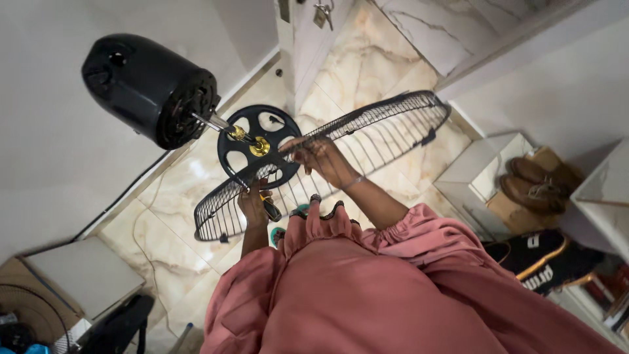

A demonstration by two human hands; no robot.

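A black wire fan guard [367, 134] is held up over the marble floor [367, 59], its round hub plate [259, 145] seated on the shaft of the black fan motor [151, 88]. The guard's rim is clasped by the right hand [321, 160]. A screwdriver [270, 208] is gripped in the left hand [252, 206], just below the hub.

Fan grille held at the motor

Both hands gripped the black wire grille [341, 141] against the motor [147, 88] shaft; the left hand [254, 204] also clutched a screwdriver [270, 208], the right hand [321, 159] grasped the rim.
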